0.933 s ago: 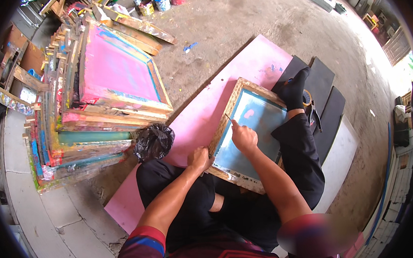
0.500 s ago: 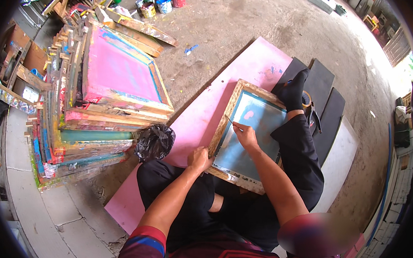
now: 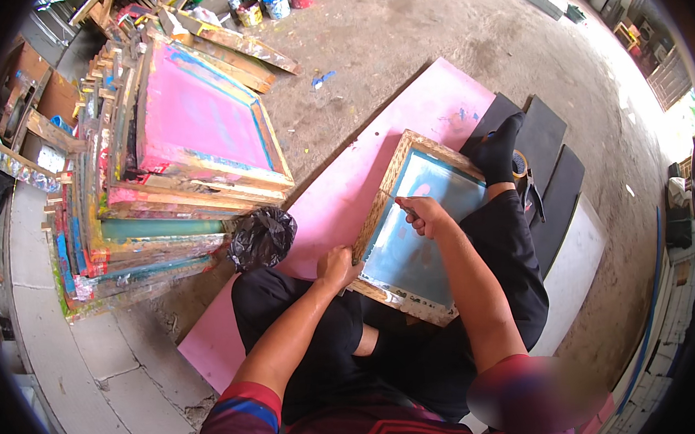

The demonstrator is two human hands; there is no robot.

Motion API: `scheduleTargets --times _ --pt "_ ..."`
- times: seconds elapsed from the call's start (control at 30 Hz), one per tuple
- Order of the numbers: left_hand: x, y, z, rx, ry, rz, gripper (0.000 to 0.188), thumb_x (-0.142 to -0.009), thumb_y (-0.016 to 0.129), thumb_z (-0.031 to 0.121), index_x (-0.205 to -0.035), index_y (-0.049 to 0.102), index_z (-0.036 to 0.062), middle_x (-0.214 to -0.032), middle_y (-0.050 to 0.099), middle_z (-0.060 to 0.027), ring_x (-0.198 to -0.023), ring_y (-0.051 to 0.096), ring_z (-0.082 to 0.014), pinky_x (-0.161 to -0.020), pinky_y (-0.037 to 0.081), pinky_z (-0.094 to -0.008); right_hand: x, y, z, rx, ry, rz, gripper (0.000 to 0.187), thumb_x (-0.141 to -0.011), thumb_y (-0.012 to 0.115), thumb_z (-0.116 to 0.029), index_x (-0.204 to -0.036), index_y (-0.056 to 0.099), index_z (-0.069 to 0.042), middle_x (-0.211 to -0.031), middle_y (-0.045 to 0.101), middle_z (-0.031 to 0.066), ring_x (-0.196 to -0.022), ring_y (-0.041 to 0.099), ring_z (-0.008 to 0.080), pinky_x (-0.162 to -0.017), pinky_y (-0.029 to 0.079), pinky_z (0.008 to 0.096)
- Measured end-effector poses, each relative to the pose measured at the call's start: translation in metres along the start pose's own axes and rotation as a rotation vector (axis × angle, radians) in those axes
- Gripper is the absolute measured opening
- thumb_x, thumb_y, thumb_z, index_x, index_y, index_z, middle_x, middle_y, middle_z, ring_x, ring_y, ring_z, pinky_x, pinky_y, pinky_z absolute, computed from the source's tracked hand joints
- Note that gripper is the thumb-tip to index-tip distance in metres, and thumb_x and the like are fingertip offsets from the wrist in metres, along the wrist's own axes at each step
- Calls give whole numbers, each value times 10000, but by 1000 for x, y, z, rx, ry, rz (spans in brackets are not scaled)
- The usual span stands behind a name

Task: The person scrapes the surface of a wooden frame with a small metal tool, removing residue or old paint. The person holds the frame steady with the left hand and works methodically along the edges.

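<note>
A wooden screen-printing frame (image 3: 379,185) with a blue mesh (image 3: 412,245) lies tilted across my lap and legs. My left hand (image 3: 338,268) is closed around the frame's left side near its lower corner. Over the mesh, my right hand (image 3: 428,217) is closed around a thin pointed tool (image 3: 389,195), whose tip reaches the inner edge of the frame's left rail. Most of the tool's handle is hidden in my fingers, so its exact kind does not show. A pale pink patch marks the mesh just beyond that hand.
Under me lies a pink board (image 3: 316,211). Paint-stained screen frames (image 3: 209,122) are stacked at left, with a black plastic bag (image 3: 262,239) beside them. Dark boards (image 3: 536,140), a tape roll (image 3: 519,163) and a black-handled tool (image 3: 533,199) lie at right. Paint buckets (image 3: 277,6) stand far off.
My right hand has shifted slightly up and to the right and has turned, with its fingers wrapped around the tool. My left hand keeps its hold on the frame.
</note>
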State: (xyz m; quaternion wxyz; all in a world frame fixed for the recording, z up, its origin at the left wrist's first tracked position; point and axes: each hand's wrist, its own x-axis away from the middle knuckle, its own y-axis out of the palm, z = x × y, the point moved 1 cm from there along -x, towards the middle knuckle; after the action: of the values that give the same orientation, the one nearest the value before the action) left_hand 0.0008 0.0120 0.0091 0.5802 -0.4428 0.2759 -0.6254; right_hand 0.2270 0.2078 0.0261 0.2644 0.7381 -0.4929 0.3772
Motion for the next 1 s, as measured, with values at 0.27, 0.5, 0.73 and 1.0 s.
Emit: scheduleTargets --times 0.27,0.5,0.73,1.0 --pt "4 0 -5 39 22 24 426 -874 871 364 -1059 798 -13 -1109 789 -231 -1048 769 -435 -927 617 -540 42 34 24 769 -553 505 335 -1073 685 -410 -1329 814 -238 -1155 811 197 -1107 765 440 -981 605 520" --pt "-4 6 -4 17 13 -3 416 -886 865 378 -1050 793 2 -1111 783 -219 -1052 766 -425 -929 614 -537 40 34 36 817 -679 576 309 -1087 672 -386 -1321 813 -243 -1084 817 193 -1009 780 438 -904 620 524" --pt "-3 -2 -1 14 -10 -18 432 -894 859 390 -1069 791 1 -1109 784 -217 -1064 766 -423 -947 610 -535 43 38 30 960 -716 566 308 -1099 641 -381 -1339 794 -265 -963 806 221 -867 783 453 -799 629 560" --pt "-4 -5 7 -3 -34 -41 425 -879 873 369 -1077 797 1 -1119 786 -227 -1062 769 -418 -930 616 -538 38 55 32 1204 -605 547 432 -1116 537 -236 -1542 609 -205 -911 796 234 -837 806 444 -729 651 574"
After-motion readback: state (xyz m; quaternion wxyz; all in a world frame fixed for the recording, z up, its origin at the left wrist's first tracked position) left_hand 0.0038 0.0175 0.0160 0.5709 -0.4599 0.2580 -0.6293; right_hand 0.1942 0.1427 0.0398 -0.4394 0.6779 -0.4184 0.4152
